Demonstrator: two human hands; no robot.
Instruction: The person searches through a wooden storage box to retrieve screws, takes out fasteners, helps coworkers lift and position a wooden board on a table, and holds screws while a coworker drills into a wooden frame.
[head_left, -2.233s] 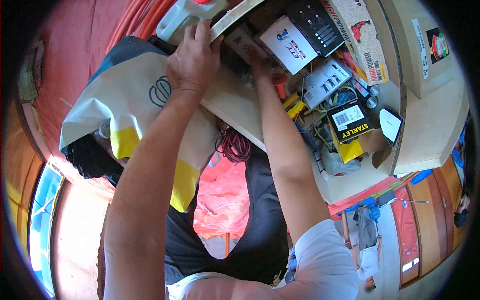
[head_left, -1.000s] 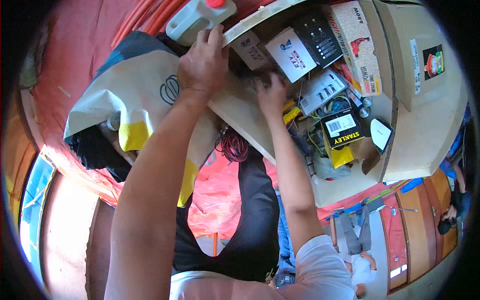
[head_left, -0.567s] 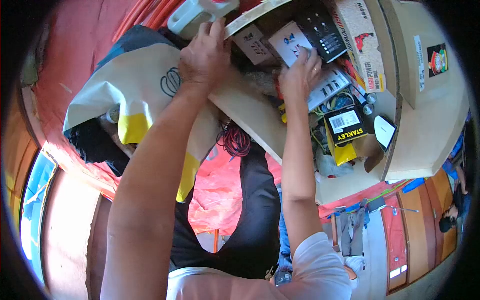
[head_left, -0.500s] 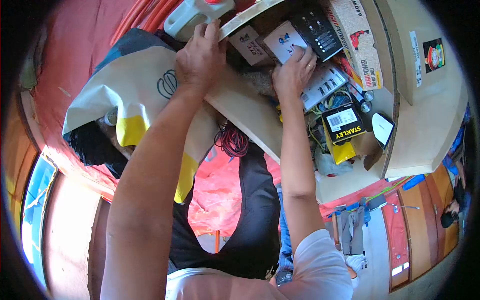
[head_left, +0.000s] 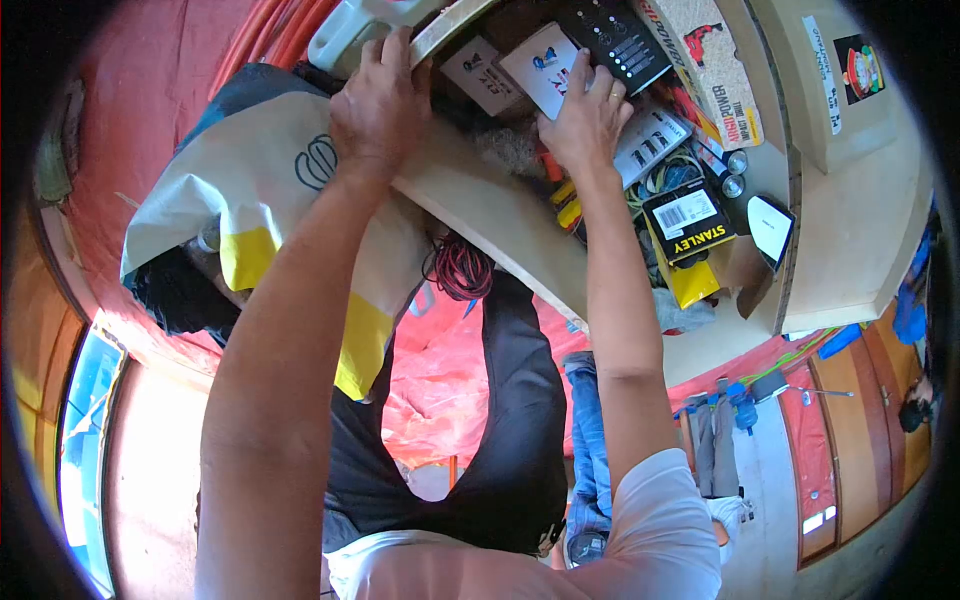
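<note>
My left hand (head_left: 380, 110) is closed over the corner of a pale wooden drawer (head_left: 490, 240), fingers curled on the rim. Inside, my right hand (head_left: 588, 118) has thumb and index finger against the edges of a small white box (head_left: 548, 68) with printed pictures. A black box (head_left: 617, 48) lies just beyond it, and another printed box (head_left: 484, 78) is to its left. Under my right wrist are a white-labelled pack (head_left: 648, 143) and yellow-and-black items (head_left: 568, 208). A black and yellow Stanley box (head_left: 690, 222) sits closer to me.
An impact drill carton (head_left: 712, 75) stands along the drawer's far side. A cloth bag (head_left: 190, 205) leans at the left, near a white jug (head_left: 350, 35) and red tubing (head_left: 265, 45). Coiled red and black wire (head_left: 460, 268) hangs below the drawer. Another person's jeans (head_left: 588, 440) show behind.
My right hand has shifted off the white box's face towards its edge, uncovering more of it and yellow-and-black items below. My left hand keeps its hold, and the view has shifted slightly.
</note>
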